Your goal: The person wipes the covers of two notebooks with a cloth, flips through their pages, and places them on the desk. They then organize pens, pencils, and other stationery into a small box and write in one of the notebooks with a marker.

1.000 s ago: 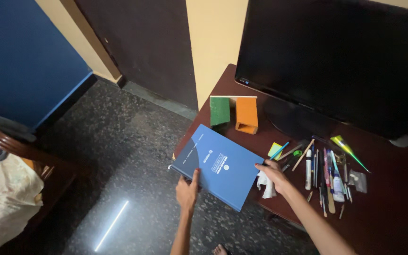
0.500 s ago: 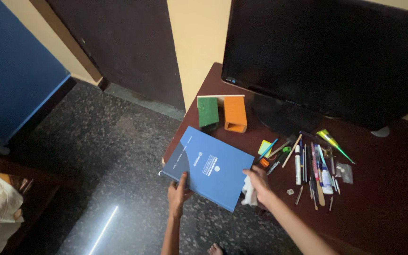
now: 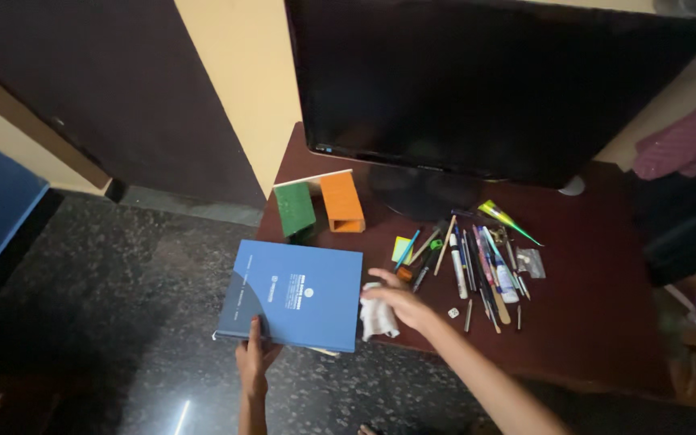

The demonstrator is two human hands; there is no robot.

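A blue hardcover book (image 3: 292, 294) lies half off the left front corner of a dark red-brown table (image 3: 598, 322), over the floor. My left hand (image 3: 253, 366) grips the book's near edge, thumb on the cover. My right hand (image 3: 396, 304) rests at the book's right edge, and a crumpled white tissue (image 3: 377, 319) is under its fingers. Several pens, pencils and small tools (image 3: 477, 270) lie spread on the table just right of that hand.
A large dark monitor (image 3: 477, 80) stands at the back of the table. A green block (image 3: 294, 209) and an orange block (image 3: 341, 203) sit in front of it at the left. A yellow sticky pad (image 3: 401, 250) lies by the pens. Speckled dark floor (image 3: 98, 306) is at the left.
The book has turned to lie nearly square to me and sits lower at the table's corner. Both hands moved with it. The camera swung right, so the chair left the view.
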